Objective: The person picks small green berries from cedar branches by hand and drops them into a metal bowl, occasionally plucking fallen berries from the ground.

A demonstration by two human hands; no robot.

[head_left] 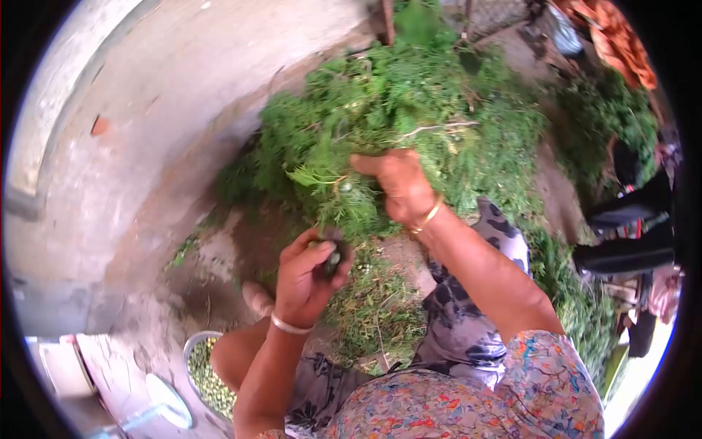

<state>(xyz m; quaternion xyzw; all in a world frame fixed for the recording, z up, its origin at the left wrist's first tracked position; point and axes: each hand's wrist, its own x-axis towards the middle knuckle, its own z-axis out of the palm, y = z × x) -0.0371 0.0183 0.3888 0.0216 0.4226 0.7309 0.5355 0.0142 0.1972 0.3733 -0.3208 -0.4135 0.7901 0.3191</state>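
My left hand [300, 272] is raised above the ground, its fingers curled around small green fruits [333, 259] that show between thumb and fingers. A bangle circles that wrist. Higher up and to the right, my right hand [401, 181] is closed at a feathery green branch [340, 205]; its fingertips are partly hidden. Fine leaves and a round green fruit [345, 187] hang just left of this hand. Behind both hands rises a big heap of cut leafy branches [322, 121].
A metal bowl [191, 344] of small green fruits stands by my left knee. Plucked leaves [380, 314] litter the ground between my legs. A concrete wall [183, 66] runs along the left. At the right, another person's dark-clothed legs [632, 249] are near more greenery. An orange cloth [614, 36] lies at top right.
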